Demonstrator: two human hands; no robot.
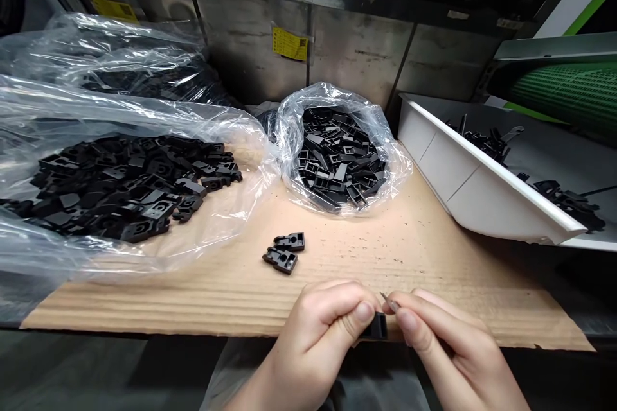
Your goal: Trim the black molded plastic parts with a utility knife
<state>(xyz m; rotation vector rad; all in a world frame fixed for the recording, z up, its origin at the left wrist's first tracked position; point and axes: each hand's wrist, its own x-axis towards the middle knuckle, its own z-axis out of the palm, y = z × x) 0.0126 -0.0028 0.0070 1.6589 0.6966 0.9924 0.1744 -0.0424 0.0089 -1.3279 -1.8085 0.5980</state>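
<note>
Pinched between the thumb and curled fingers of my left hand point(328, 327) is a small black plastic part point(378, 326), mostly covered by the hand. My right hand point(448, 340) is closed on a small pointed metal blade point(389, 302), gripped between thumb and forefinger. Its tip points up and left, just above the black part; whether the two touch I cannot tell. Beyond my left hand, two black plastic clips point(284, 252) lie side by side on the cardboard sheet point(231, 305).
At left, an open clear plastic bag point(231, 119) holds a heap of black parts point(130, 186). A smaller bag point(289, 106) of black frame-like pieces point(342, 157) stands at the back. A white bin point(463, 183) with black parts is on the right.
</note>
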